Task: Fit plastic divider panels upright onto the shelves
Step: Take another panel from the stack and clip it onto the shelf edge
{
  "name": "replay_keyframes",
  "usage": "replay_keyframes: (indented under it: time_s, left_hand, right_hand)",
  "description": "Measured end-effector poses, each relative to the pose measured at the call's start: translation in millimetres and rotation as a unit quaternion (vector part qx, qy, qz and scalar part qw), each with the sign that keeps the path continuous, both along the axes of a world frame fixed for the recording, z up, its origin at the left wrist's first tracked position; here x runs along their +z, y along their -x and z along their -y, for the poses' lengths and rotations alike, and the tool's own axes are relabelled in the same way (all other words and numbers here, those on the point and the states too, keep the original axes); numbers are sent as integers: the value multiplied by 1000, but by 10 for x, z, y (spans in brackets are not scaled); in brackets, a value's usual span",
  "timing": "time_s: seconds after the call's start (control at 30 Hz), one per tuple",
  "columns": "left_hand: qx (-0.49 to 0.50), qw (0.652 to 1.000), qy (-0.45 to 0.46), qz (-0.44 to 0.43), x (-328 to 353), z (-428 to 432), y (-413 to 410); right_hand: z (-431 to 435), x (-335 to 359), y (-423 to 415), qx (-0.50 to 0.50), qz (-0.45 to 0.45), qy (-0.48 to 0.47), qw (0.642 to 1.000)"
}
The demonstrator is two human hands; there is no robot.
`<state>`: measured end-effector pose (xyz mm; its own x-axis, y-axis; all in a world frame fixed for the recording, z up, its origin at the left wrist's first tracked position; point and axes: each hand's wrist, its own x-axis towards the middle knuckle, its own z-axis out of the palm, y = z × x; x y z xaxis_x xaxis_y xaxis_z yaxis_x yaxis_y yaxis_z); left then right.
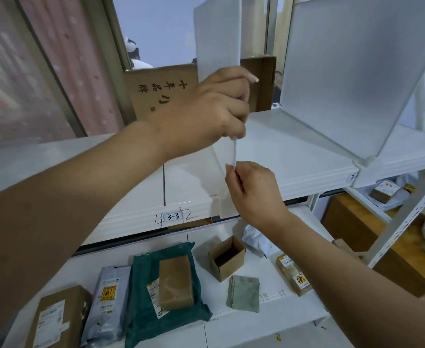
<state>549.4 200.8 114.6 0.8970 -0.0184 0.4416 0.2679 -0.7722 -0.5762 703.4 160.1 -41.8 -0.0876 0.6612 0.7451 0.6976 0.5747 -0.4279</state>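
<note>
A translucent white plastic divider panel (217, 36) stands upright on the white shelf (294, 156), seen nearly edge-on. My left hand (206, 109) grips its near edge about halfway up, fingers curled round it. Lower down, my right hand (251, 189) pinches the panel's bottom front corner just above the shelf's front lip. A second divider panel (352, 71) stands fitted upright on the same shelf to the right, its foot clipped over the front edge.
A brown cardboard box (161, 91) with printed characters stands at the shelf's back. A label "3-3" (173, 216) marks the front lip. The lower shelf holds parcels: a green mailer (141, 297), an open small carton (227, 257), a grey bag (106, 302). A metal upright (407, 222) rises at right.
</note>
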Motion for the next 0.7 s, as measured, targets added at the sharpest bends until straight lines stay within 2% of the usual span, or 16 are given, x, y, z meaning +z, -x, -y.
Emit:
replay_keyframes:
  time_s: [0.13,0.23,0.3,0.4,0.47,0.57,0.7]
  left_hand:
    - [8,1000,-21,3,-14,46,87]
    - [36,997,-32,-60,-209,158,75]
    - [53,995,-24,-85,-405,229,73]
    - [41,997,-14,-63,-583,223,124]
    - [32,998,-14,-50,-610,183,146]
    - [29,998,-13,-50,-626,145,165]
    - [1,999,-26,-44,-636,95,199]
  right_hand:
    - [-41,19,-79,61,4,62,996]
    - [-40,19,-298,110,28,85,990]
    - [-22,21,-412,121,14,106,987]
    - [-4,23,-465,151,-7,129,980]
    - [-5,49,-477,152,12,118,981]
    - [-36,121,-485,108,104,86,985]
    - [-47,100,-438,122,89,61,987]
